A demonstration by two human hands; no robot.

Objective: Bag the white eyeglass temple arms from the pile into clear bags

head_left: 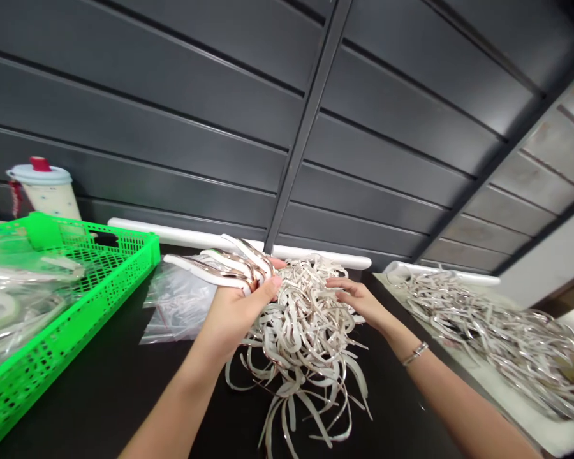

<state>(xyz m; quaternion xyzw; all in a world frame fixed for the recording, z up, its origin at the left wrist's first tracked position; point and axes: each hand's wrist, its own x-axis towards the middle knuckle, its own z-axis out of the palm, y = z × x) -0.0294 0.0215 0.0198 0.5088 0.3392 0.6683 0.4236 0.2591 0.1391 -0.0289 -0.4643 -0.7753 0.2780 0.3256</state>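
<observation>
A bundle of curved strips (pixel 229 271), white on one face and shiny rose-gold on the other, is gripped in my left hand (pixel 243 306), their ends fanning out to the left. My thumb presses across them near their right ends. In front of me lies a tangled pile of similar curved strips (pixel 310 325) on the black table. At the pile's right side is my right hand (pixel 356 299), its fingers stretched out over the strips and slightly apart. Whether those fingertips touch a strip I cannot tell. A bracelet circles my right wrist.
Left stands a bright green crate (pixel 100 306) with plastic-bagged pieces. Clear bags (pixel 176 306) lie between crate and pile. A cup with a red cap (pixel 45 188) is behind the crate. More strips (pixel 483 325) cover a pale surface at right. A grey panelled wall (pixel 196 115) rises behind.
</observation>
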